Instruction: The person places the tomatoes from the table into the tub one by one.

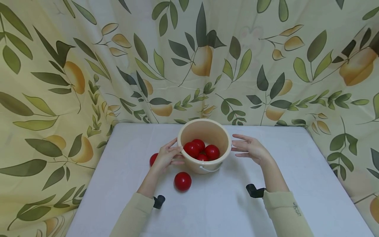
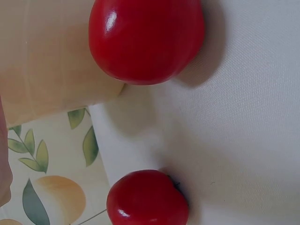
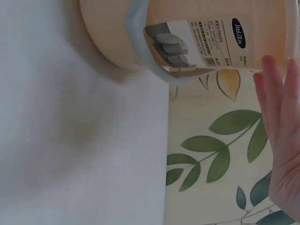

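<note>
A cream plastic bucket (image 1: pixel 192 167) stands near the table's far edge with several red tomatoes (image 1: pixel 212 152) inside. My left hand (image 1: pixel 167 157) touches its left side, fingers fairly straight and spread along rim and wall. On the right, my right hand (image 1: pixel 248 148) has its fingers extended at the bucket's wall; in the right wrist view the fingertips (image 3: pixel 269 63) reach the rim area beside a printed label (image 3: pixel 206 42). One tomato (image 1: pixel 182 181) lies in front of the bucket. Another tomato (image 1: pixel 153 159) is partly hidden behind my left hand.
A white cloth covers the table (image 1: pixel 219 210). Behind and beside it hangs a curtain (image 1: pixel 183 85) printed with leaves and fruit. The bucket's pale handle (image 1: pixel 208 170) hangs down at its front. A black strap piece (image 1: pixel 255 191) sticks out from the right sleeve.
</note>
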The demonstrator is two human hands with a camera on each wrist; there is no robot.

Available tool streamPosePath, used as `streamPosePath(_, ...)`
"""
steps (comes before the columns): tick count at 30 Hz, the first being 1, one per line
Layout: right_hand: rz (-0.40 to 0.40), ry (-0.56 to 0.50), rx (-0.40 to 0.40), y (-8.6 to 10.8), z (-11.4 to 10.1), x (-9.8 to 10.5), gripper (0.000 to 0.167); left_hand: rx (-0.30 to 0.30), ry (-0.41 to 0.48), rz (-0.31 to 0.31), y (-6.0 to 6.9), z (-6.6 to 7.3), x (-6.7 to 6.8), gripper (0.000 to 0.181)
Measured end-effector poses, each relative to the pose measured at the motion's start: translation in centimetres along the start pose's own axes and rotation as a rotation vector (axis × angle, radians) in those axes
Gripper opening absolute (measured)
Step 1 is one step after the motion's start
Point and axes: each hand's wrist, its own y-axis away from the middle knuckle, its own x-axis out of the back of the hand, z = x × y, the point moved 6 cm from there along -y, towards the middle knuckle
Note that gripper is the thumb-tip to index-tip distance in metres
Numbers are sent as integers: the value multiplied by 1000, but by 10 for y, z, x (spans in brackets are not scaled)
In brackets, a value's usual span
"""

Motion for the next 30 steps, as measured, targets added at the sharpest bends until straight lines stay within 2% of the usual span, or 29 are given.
streamPosePath(6,-5,5,-7,3,-1,-4,69,4,-1,1,0,0,0,58)
streamPosePath(15,43,28,-55,1,-2,-8,69,-3,4,-1,0,0,0,59)
streamPosePath(30,-23,-36,-58,-5,-1,-11,71,-26,-21,6,1,2,-1,58)
